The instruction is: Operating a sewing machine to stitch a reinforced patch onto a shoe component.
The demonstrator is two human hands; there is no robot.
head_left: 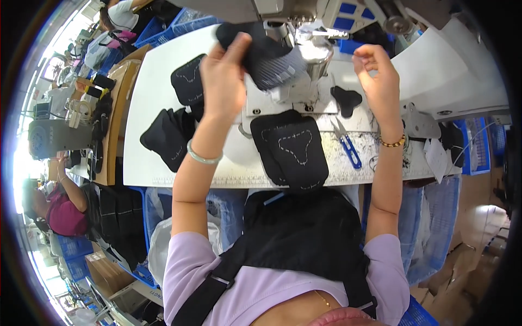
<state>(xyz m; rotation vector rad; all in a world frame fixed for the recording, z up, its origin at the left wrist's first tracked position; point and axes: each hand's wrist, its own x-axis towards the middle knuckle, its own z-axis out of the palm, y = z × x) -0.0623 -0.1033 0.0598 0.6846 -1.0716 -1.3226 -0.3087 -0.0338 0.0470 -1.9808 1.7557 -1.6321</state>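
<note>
My left hand [227,76] grips a black fabric piece [266,57] with its thumb on top. The piece is lifted beside the sewing machine's post [319,54] and partly smeared by motion. My right hand [379,73] is raised to the right of the machine, fingers curled in; what they hold, if anything, cannot be made out. Below it lies a small three-lobed black patch [346,101]. Blue-handled thread snips [347,145] rest on the table nearby. Stacked black pads [291,149] with white dashed stitching lie in front of me, overhanging the table edge.
More black pieces lie at the left of the white table [147,100], one flat pad [188,81] and a loose pile [167,138]. Dark lint surrounds the snips. Blue crates [429,233] stand below the table. Other people work at the far left, one in a maroon top [66,212].
</note>
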